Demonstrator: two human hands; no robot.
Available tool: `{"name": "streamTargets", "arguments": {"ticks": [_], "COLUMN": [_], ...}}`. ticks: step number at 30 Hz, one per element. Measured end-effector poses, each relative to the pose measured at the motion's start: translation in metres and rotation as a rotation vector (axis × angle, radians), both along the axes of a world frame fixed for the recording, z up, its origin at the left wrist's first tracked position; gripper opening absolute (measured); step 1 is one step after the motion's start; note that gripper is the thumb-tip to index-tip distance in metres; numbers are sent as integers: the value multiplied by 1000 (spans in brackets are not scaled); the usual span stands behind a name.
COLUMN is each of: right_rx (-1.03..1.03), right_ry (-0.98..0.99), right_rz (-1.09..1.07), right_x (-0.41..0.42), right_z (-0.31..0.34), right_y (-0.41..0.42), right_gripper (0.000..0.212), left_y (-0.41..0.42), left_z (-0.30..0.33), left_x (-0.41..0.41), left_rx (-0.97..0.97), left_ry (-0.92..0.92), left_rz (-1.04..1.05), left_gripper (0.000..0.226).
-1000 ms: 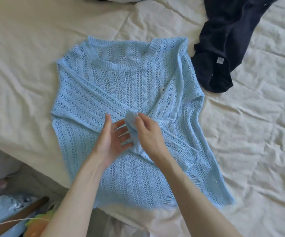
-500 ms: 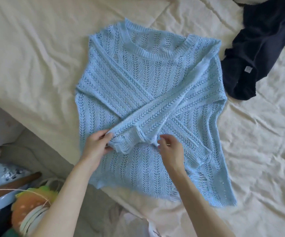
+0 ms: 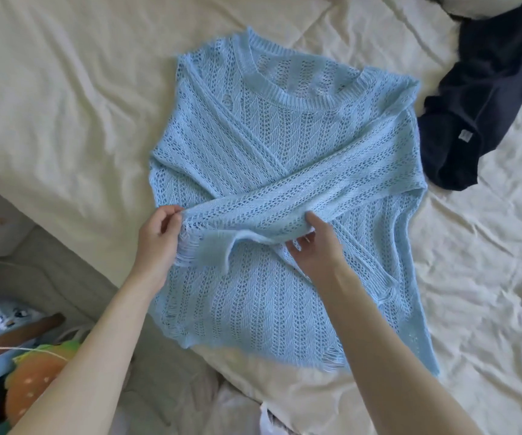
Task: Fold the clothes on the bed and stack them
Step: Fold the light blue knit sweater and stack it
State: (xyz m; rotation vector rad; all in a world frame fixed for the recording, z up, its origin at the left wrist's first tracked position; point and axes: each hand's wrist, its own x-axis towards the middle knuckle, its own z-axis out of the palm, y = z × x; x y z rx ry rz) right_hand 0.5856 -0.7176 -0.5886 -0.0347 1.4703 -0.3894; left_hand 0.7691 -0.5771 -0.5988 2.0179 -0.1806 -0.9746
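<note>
A creased cream sheet (image 3: pixel 65 98) covers the bed in soft daylight, with grey floor (image 3: pixel 62 274) and colourful clutter (image 3: pixel 30 375) at lower left.

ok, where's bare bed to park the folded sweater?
Free: wide sheet left of the blue sweater; also the patch right of its hem, below the navy garment. Crowded: top right, navy garment almost touching the sweater's shoulder.

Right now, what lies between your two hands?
In the head view, the sweater's folded-over sleeve spans from left hand to right hand; both pinch it.
</note>
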Motion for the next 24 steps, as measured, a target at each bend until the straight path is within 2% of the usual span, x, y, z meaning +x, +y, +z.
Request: {"name": "streamTargets", "arguments": {"ticks": [2,4,6,9,11,13,15,16,19,21,24], "right_rx": [-152,-223,-202,-85,-56,-69,-88,-92,-133,-150,-117], "right_ry": [27,52,117,152,190,219,256,274,201,152,121], "right_rz": [-18,-27,43,191,247,219,157,110,-38,-139,-231], "right_x": [-1,-4,-11,-18,-19,-17,-18,-20,-30,-36,-48], "right_z": [3,6,4,-3,-7,-10,-14,-16,-21,-24,-31], "right_y": [3,10,17,24,23,16,4,-4,-28,-46,-72], "right_gripper": [4,6,8,16,27,31,30,29,28,26,41], "left_y": [1,4,8,9,1,-16,-45,-63,-128,-168,-214], "left_z": [3,2,-4,-8,1,12,22,22,11,-2,-20], "left_x": [5,7,8,9,7,4,-3,-9,-31,-47,-69], "left_rx": [-90,-91,60,317,417,451,265,151,-46,-34,138], "left_ry": [-49,3,40,-8,-202,-534,-713,-713,-492,-403,-442], "left_rz": [13,6,-140,-434,-562,-646,-700,-744,-881,-972,-1033], "left_gripper": [23,24,18,15,17,27,22,19,25,29,27]}}
